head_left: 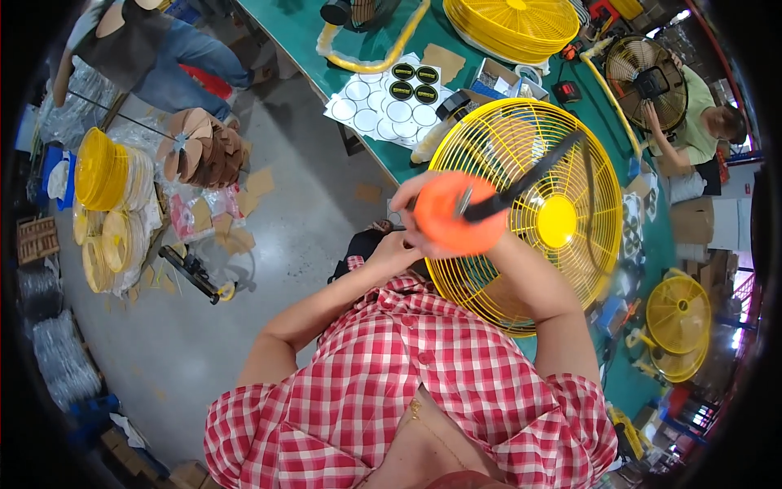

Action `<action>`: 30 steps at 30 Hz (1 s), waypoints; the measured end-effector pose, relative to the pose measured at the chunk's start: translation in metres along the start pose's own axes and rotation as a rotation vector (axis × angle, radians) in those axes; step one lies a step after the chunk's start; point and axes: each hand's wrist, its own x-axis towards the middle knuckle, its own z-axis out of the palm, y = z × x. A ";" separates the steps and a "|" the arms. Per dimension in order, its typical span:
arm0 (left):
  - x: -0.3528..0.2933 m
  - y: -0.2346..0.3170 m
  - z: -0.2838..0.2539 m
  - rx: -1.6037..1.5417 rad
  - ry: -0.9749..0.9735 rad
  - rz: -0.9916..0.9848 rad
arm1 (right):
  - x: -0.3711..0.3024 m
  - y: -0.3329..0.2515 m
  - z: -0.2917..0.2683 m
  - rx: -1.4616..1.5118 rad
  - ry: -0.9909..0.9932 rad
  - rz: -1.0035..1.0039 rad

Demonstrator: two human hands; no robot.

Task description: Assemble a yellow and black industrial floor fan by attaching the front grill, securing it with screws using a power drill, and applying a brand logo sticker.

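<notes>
My right hand [412, 213] is wrapped round an orange tool [458, 213] with a round top, a metal hanger loop and a thick black cord. The tool's lower part is hidden beneath that top. Right beside it, at my waist, my left hand [394, 251] has its fingers drawn together; what they hold, if anything, cannot be made out. A yellow wire fan guard [557, 222] with a solid round centre stands under my right forearm, at the edge of the green table [303, 34]. The black cord crosses over the guard.
White sheets with round black labels [399, 94] lie beyond the guard. A stack of yellow guards [515, 24] stands farther back. At the right another person [692, 122] handles a fan [645, 81]. Brown fan blades [205, 148] and yellow guards [102, 171] are piled on the left.
</notes>
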 end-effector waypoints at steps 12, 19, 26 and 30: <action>-0.040 0.049 -0.012 -0.651 -0.093 -0.409 | -0.068 -0.091 -0.060 0.344 0.515 -0.405; -0.020 0.054 0.024 -0.693 -0.500 -0.449 | -0.145 -0.117 -0.035 0.316 0.721 -0.463; -0.003 0.068 0.055 -0.618 -0.528 -0.527 | -0.170 -0.118 0.006 0.255 0.888 -0.351; 0.002 0.060 0.060 -0.654 -0.611 -0.556 | -0.182 -0.117 0.014 0.216 0.921 -0.366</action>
